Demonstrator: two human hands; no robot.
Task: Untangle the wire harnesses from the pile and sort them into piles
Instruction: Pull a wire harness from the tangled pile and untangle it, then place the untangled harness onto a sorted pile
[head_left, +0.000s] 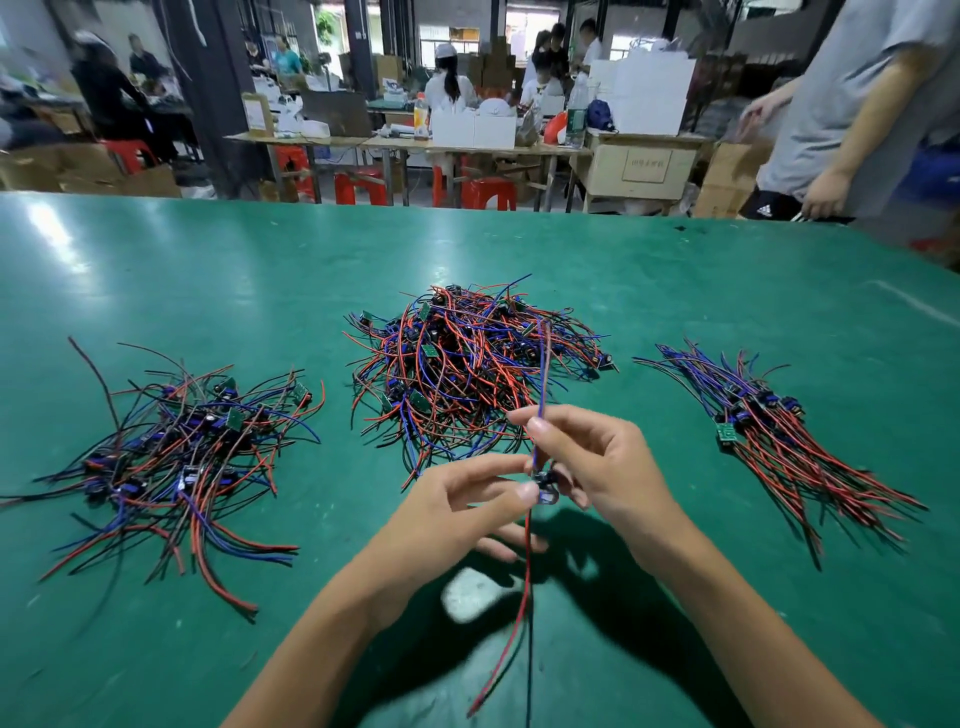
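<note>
Red, blue and black wires of one harness (540, 488) are held above the green table (208, 270).
Left hand (457, 512) pinches its small board; right hand (597, 457), palm inward, pinches the upright blue wire. Tangled pile (467, 358) lies behind; sorted piles lie left (176, 457) and right (779, 431).
</note>
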